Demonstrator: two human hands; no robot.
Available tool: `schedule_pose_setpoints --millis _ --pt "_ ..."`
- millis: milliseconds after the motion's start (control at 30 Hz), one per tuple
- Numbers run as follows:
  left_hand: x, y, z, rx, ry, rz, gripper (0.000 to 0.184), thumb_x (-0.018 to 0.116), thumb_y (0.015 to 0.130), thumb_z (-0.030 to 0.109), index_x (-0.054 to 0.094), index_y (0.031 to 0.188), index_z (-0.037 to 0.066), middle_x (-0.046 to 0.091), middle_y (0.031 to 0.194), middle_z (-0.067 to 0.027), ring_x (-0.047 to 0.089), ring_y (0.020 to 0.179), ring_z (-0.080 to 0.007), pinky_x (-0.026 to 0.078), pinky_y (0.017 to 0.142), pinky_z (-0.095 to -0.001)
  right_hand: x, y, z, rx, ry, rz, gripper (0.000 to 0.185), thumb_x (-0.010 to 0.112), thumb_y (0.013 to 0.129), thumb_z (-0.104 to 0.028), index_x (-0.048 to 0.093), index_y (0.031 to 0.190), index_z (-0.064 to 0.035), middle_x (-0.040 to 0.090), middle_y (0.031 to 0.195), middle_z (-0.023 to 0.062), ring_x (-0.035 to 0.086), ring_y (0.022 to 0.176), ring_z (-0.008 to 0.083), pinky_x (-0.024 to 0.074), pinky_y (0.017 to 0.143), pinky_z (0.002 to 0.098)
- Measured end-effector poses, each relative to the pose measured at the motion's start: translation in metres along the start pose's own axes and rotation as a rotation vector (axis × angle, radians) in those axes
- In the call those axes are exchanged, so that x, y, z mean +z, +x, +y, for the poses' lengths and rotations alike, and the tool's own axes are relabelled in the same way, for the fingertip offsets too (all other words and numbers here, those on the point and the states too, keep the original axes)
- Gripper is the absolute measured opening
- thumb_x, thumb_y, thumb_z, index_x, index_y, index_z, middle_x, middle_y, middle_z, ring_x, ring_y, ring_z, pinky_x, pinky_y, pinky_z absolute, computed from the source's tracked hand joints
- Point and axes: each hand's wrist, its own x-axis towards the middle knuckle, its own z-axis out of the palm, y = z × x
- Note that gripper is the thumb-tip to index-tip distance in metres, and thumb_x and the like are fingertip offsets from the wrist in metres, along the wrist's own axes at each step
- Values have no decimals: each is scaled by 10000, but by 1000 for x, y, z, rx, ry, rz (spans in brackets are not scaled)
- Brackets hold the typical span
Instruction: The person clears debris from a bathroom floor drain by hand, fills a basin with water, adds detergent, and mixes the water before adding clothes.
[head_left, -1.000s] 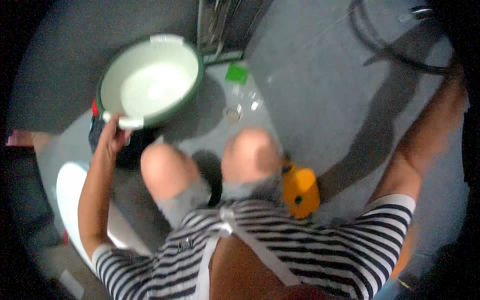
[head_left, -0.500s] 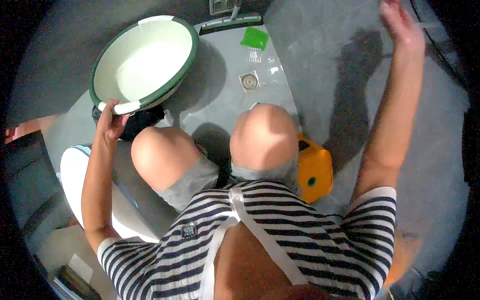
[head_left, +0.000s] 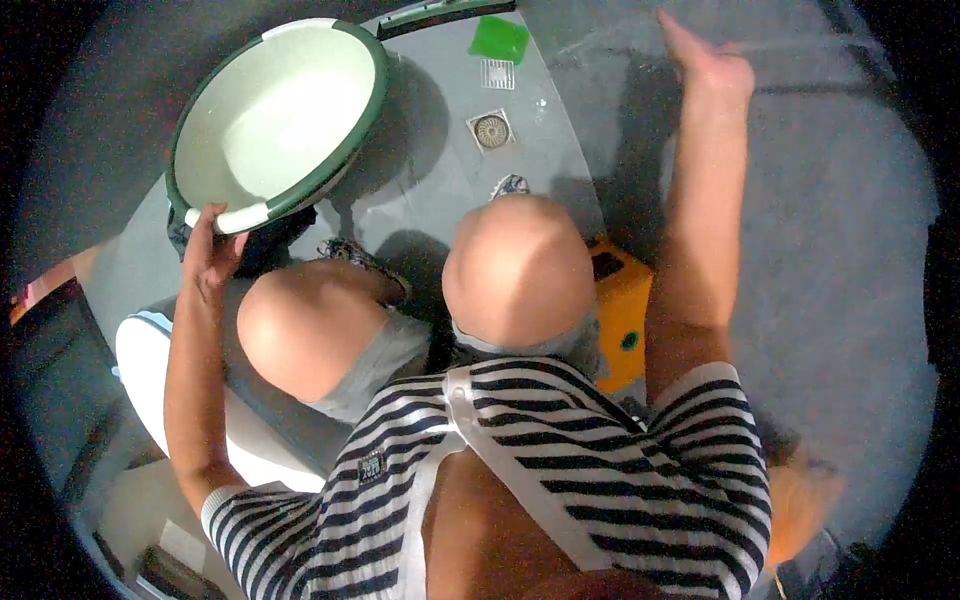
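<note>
My left hand (head_left: 212,250) is closed on the white grip at the near rim of a round basin (head_left: 285,115). The basin is pale inside with a dark green rim, and is tilted; no contents show in it. Out at the upper right, my right hand (head_left: 708,60) is stretched over the grey surface. One digit points up and left, while its other fingers are hidden or blurred. A pale, blurred streak (head_left: 810,43) runs rightward from beside this hand; whether the hand touches it I cannot tell.
A round drain (head_left: 491,130) in a square plate lies on the grey floor ahead, near a slotted cover (head_left: 497,74) and a green piece (head_left: 500,40). A squeegee (head_left: 440,14) lies at the top. By my right knee stands a yellow-orange container (head_left: 625,315); a white curved object (head_left: 150,370) is left.
My right hand has swung left and more of it shows. The basin and my left hand sit slightly further left in view, with the grip kept. The floor items have shifted upward in view.
</note>
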Motion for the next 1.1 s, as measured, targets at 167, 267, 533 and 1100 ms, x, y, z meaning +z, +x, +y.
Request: schedule_pose_setpoints --millis 167,267,533,1100 --pt "3 -10 5 -48 3 77 381 590 787 145 416 1090 -8 545 976 -114 586 882 -233 551 757 -308 -25 6 43 369 -31 -128 562 422 851 -267 304 1285 70 296 1349 254 312 1245 328 239 1037 394" --pt "-8 -3 7 -60 31 59 346 585 792 143 427 1063 -5 553 955 -101 594 858 -227 555 743 -304 -49 21 76 642 -408 -571 521 240 943 -229 122 1328 102 142 1382 307 145 1306 389 133 1072 510" --pt "-3 5 13 -65 59 80 305 567 804 165 435 1027 3 548 928 -89 596 805 -209 556 678 -301 -81 43 75 459 -322 161 413 314 922 -216 410 1177 94 435 1232 263 461 1113 355 327 999 446" --pt "1 -3 28 -20 255 249 383 565 793 186 424 1105 15 538 1028 -105 587 884 -204 547 717 -321 -213 91 160 569 -120 -139 400 496 838 -196 428 1166 22 508 1160 179 478 1090 320 364 965 457"
